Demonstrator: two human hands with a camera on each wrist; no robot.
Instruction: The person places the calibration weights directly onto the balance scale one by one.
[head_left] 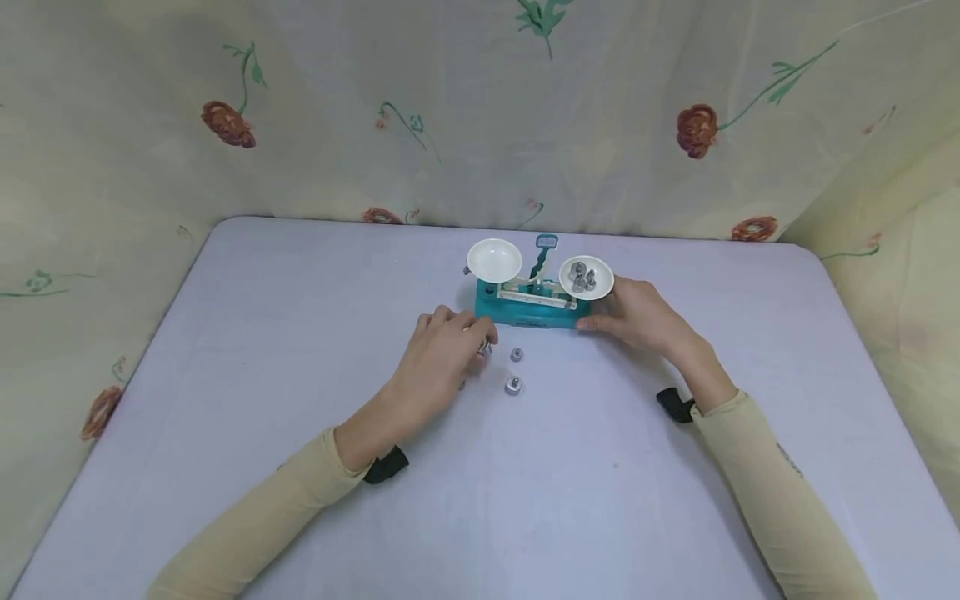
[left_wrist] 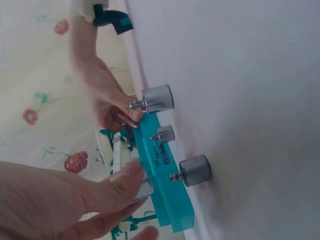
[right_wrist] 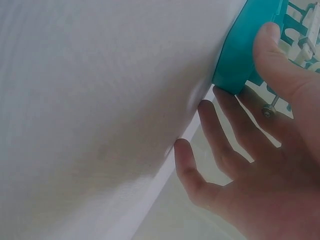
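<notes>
A teal balance scale (head_left: 525, 313) with two white pans stands towards the back of the table. My left hand (head_left: 442, 354) pinches a silver metal weight (left_wrist: 145, 190) between thumb and fingers, just in front of the base's left part. At the base's right end, my right hand (head_left: 641, 317) holds it, thumb (right_wrist: 270, 47) on the front face and fingers round the end. Several small weights (head_left: 579, 283) lie in the right pan (head_left: 602, 286); the left pan (head_left: 493, 260) holds nothing visible.
On the table, a small weight (head_left: 517, 354) and a larger weight (head_left: 513, 385) stand before the scale. Another weight (head_left: 462, 384) is mostly hidden by my left hand. Flowered cloth (head_left: 465, 108) hangs behind the table's far edge.
</notes>
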